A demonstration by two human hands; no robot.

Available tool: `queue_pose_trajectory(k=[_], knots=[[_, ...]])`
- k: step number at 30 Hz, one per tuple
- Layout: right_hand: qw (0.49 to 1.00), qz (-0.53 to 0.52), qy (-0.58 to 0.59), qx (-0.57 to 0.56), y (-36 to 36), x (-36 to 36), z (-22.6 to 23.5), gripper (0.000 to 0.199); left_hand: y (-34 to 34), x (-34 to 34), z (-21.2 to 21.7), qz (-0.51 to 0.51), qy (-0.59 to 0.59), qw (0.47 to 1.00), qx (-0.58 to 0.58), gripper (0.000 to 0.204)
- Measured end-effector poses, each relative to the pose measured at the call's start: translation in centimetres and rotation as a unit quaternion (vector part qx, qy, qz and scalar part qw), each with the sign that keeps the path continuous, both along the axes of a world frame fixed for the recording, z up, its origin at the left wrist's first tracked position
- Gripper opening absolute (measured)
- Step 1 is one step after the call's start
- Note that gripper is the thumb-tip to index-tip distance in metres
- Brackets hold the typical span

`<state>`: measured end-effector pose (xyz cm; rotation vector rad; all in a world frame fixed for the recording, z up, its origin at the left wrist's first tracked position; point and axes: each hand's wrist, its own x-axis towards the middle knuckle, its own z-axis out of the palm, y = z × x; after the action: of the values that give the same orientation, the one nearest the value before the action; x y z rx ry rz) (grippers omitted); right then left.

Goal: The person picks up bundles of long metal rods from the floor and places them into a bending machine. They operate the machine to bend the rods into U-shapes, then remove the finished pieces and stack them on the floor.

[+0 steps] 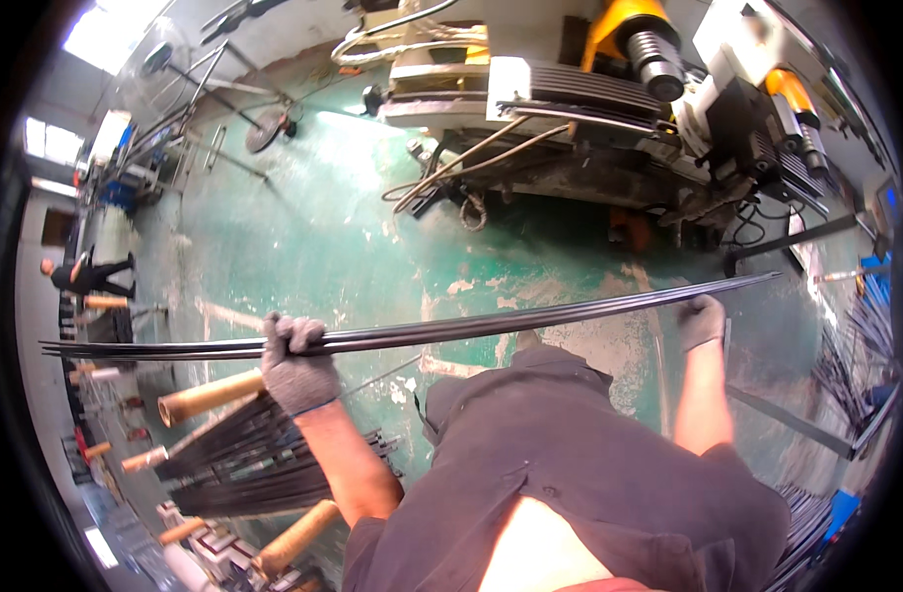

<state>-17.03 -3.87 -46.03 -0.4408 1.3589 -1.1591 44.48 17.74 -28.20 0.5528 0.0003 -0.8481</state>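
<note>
A bundle of long, thin black rods (491, 324) lies across in front of my body, its right end a little higher in the picture. My left hand (295, 365), in a grey work glove, is closed round the bundle left of its middle. Toward the right end, my right hand (704, 322), gloved the same way, grips the rods from below; its fingers are partly hidden behind them. The rod ends fan slightly apart at the far left.
A machine with orange cylinders (641, 39) stands ahead, cables hanging from it. At lower left, more black rods (249, 464) lie beside cardboard-brown tubes (210, 397). Further rods (866, 335) are stacked at right. Another person (88, 275) is far left. The green floor (323, 247) is worn.
</note>
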Motion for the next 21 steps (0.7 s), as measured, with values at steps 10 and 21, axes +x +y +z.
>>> queue_pose_trajectory(k=[10, 21], knots=[[0.962, -0.111, -0.218, -0.119, -6.0, 7.7, 10.8, 0.026, -18.6, 2.2, 2.3, -0.196, -0.064, 0.971, -0.12, 0.031], [0.963, -0.088, -0.102, -0.232, -16.8, 16.6, 15.1, 0.02, -32.7, 4.3, -3.2, -0.279, -0.095, 0.955, -0.001, 0.025]])
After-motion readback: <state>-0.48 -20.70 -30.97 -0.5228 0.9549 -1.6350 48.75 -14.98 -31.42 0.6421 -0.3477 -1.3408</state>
